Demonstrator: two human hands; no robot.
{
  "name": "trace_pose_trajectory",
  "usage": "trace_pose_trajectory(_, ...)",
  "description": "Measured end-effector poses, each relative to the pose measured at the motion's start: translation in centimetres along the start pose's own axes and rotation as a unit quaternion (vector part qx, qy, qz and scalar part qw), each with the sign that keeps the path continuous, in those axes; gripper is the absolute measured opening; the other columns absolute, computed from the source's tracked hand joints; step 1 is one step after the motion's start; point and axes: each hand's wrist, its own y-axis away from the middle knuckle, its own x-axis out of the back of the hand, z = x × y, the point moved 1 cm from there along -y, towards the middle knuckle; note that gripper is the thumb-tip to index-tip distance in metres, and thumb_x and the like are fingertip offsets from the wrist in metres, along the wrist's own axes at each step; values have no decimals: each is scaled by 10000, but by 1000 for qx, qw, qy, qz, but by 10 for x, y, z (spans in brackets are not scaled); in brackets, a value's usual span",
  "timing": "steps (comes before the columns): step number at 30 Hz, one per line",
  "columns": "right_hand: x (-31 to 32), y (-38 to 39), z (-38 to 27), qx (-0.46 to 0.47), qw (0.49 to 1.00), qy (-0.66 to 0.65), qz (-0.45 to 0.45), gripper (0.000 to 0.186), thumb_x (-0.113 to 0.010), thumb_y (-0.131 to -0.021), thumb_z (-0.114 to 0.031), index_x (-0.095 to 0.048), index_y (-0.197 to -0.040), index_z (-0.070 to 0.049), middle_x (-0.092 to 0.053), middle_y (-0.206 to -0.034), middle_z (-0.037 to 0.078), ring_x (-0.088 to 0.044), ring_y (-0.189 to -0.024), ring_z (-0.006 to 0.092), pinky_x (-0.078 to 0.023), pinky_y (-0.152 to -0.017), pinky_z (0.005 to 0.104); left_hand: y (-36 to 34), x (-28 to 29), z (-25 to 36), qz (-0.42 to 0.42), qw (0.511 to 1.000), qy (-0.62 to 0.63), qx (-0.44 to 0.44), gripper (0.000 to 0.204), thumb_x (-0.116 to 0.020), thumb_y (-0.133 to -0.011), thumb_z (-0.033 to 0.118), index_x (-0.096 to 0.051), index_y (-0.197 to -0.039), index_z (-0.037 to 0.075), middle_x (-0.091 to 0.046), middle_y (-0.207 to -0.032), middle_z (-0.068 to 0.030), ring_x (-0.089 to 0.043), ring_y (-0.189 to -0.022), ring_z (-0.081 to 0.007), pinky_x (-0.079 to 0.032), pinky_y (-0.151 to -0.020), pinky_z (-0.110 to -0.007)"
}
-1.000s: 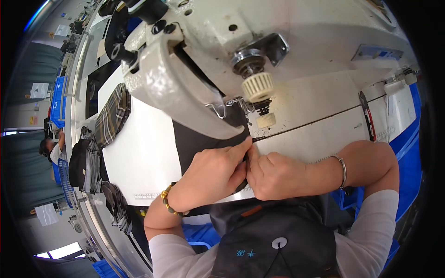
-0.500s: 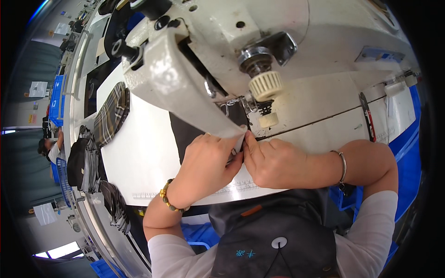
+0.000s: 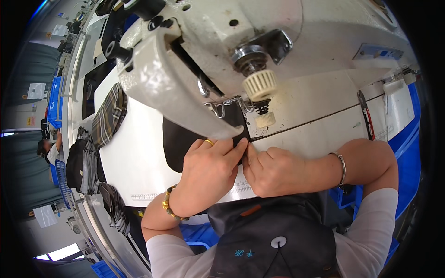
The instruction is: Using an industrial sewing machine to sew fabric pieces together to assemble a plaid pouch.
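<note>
A black fabric piece (image 3: 176, 141) with a rounded left corner lies flat under the head of a white sewing machine (image 3: 155, 76). My left hand (image 3: 208, 169) rests on the fabric's near edge, its thumb and forefinger pinched together at the right corner. Close beside it, my right hand (image 3: 273, 171) pinches the same edge with curled fingers. The fingertips of both hands nearly touch, just below the presser foot area. The machine's pale curved guard partly hides the fabric, and the needle cannot be made out.
Plaid fabric pieces (image 3: 110, 116) and dark stacked pieces (image 3: 83, 162) lie at the left table edge. A red and black cutter (image 3: 366, 116) rests on the right. Blue bins (image 3: 199, 234) stand below the table. Far left, another person (image 3: 51, 148) sits.
The fabric has turned flatter, and its rounded left corner now shows. A light fold at my fingertips is no longer visible. Both hands have shifted slightly nearer to me.
</note>
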Motion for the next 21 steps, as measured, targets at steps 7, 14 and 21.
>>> trace_pose_trajectory(7,-1,2,-4,-1,999,-29,21,248,-627,-686,-167,-714,-807,32,-723,-814,218,-544,-533,135,-338,-472,254,-2,-4,-1,3,1000,7,-9,426,-723,-672,21,-750,-1091,88,-517,-757,-17,-560,-721,-211,-425,-618,-353)
trace_pose_trajectory(14,-18,-1,6,-36,999,-9,30,199,-635,-644,-177,-670,-699,11,-718,-847,295,-604,-521,171,-393,-440,264,-16,-10,-15,54,998,15,-6,384,-707,-670,-4,-756,-1039,90,-517,-731,-35,-564,-688,-240,-456,-631,-364)
trace_pose_trajectory(21,-29,-8,21,-88,996,-31,14,137,-653,-674,-152,-617,-679,-20,-640,-715,148,-556,-457,137,-410,-398,279,-27,-20,-38,121,993,9,-1,319,-705,-696,-5,-764,-996,87,-573,-789,-58,-599,-759,-276,-459,-665,-398)
